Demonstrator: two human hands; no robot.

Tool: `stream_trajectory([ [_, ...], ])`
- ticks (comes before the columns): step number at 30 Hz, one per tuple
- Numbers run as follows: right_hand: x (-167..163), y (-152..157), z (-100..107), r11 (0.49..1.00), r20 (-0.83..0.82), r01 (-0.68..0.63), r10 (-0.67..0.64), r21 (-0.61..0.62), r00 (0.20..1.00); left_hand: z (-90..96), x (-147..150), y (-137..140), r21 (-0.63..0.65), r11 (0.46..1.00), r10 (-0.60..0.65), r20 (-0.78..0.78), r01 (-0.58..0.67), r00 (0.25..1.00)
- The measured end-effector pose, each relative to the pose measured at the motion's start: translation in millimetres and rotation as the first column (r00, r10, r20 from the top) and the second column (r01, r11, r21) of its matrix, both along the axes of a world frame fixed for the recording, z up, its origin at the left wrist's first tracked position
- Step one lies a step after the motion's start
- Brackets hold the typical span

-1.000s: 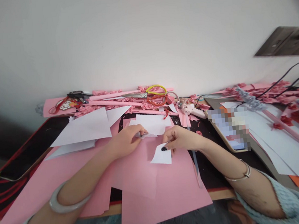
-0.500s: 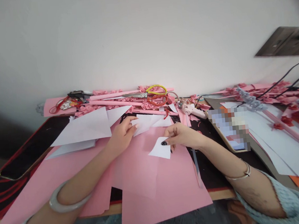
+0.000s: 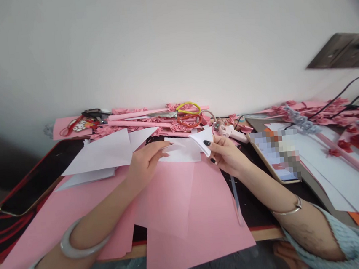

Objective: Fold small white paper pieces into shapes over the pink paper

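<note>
My right hand (image 3: 227, 151) pinches a small white paper piece (image 3: 202, 141) between thumb and fingers, raised above the far edge of the pink paper. Several layers or folds show along its lower edge. My left hand (image 3: 150, 158) is just beside flat white paper (image 3: 183, 153), thumb and forefinger apart. A thin, blurred white piece lies near its fingertips; contact with it is unclear. Below both hands, large pink sheets (image 3: 202, 234) overlap and hang past the table's front edge.
White sheets (image 3: 100, 152) and a dark phone (image 3: 40, 177) lie left. Along the wall are yellow-and-red-handled scissors (image 3: 188, 108), pink paper sticks (image 3: 140, 123) and a glue gun (image 3: 233, 133). A lit phone (image 3: 275, 155) and more white sheets (image 3: 332, 170) are right.
My right hand has moved up and away with its white paper, which is now tilted upright. My left hand's thumb and forefinger have parted from the paper they pinched.
</note>
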State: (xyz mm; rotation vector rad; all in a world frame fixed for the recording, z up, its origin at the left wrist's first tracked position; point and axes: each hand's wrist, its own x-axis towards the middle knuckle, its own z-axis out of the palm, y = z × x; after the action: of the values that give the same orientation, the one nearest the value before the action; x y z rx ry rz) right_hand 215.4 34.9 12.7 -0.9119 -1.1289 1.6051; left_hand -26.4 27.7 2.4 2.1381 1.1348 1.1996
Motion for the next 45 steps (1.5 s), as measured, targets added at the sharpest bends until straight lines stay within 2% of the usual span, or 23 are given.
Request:
stream_trajectory([
  [3, -1, 0, -1, 1.000, 0.005, 0.012, -0.012, -0.008, 1.000, 1.2, 0, -1, 0.135, 0.989, -0.050, -0.061, 0.058, 0.997],
  [7, -8, -4, -4, 0.997, 0.052, -0.051, 0.053, -0.050, 0.997, -1.5, 4, -2, 0.179, 0.980, -0.073, -0.106, 0.092, 0.992],
  [12, -14, -8, -12, 0.989, 0.069, -0.141, 0.143, -0.032, 0.987, -7.9, 9, -4, 0.221, 0.965, -0.139, -0.032, 0.143, 0.990],
  [15, -14, -10, -13, 0.983, 0.129, -0.179, 0.184, -0.047, 0.974, -7.6, 14, -8, 0.098, 0.985, -0.146, 0.039, 0.142, 0.988],
  [18, -14, -11, -12, 0.984, 0.213, -0.161, 0.175, -0.081, 0.961, -4.5, 21, -13, -0.152, 0.976, -0.132, 0.165, 0.158, 0.977],
  [21, -14, -10, -12, 0.991, 0.284, -0.106, 0.126, -0.084, 0.950, -3.1, 26, -16, -0.351, 0.894, -0.139, 0.370, 0.277, 0.918],
  [24, -14, -10, -15, 0.996, 0.364, -0.066, 0.082, -0.056, 0.928, -5.0, 27, -16, -0.451, 0.777, -0.154, 0.540, 0.439, 0.827],
  [27, -15, -11, -17, 0.999, 0.401, -0.038, 0.045, -0.026, 0.915, -7.3, 29, -15, -0.465, 0.677, -0.129, 0.688, 0.570, 0.714],
  [29, -16, -11, -17, 0.999, 0.425, -0.035, 0.027, 0.013, 0.905, -7.5, 30, -15, -0.468, 0.647, -0.105, 0.728, 0.602, 0.678],
  [33, -17, -13, -16, 0.996, 0.488, -0.045, 0.000, 0.082, 0.873, -5.5, 32, -15, -0.492, 0.625, -0.063, 0.742, 0.607, 0.667],
  [37, -21, -17, -10, 0.996, 0.539, -0.033, -0.015, 0.079, 0.842, -4.2, 33, -15, -0.495, 0.602, -0.034, 0.768, 0.627, 0.640],
  [41, -27, -22, -5, 0.995, 0.569, -0.013, -0.044, 0.096, 0.821, -4.2, 34, -17, -0.477, 0.590, -0.033, 0.792, 0.652, 0.609],
  [45, -30, -23, -9, 0.987, 0.599, 0.004, -0.101, 0.160, 0.795, -4.0, 36, -19, -0.479, 0.585, -0.039, 0.789, 0.654, 0.613],
])
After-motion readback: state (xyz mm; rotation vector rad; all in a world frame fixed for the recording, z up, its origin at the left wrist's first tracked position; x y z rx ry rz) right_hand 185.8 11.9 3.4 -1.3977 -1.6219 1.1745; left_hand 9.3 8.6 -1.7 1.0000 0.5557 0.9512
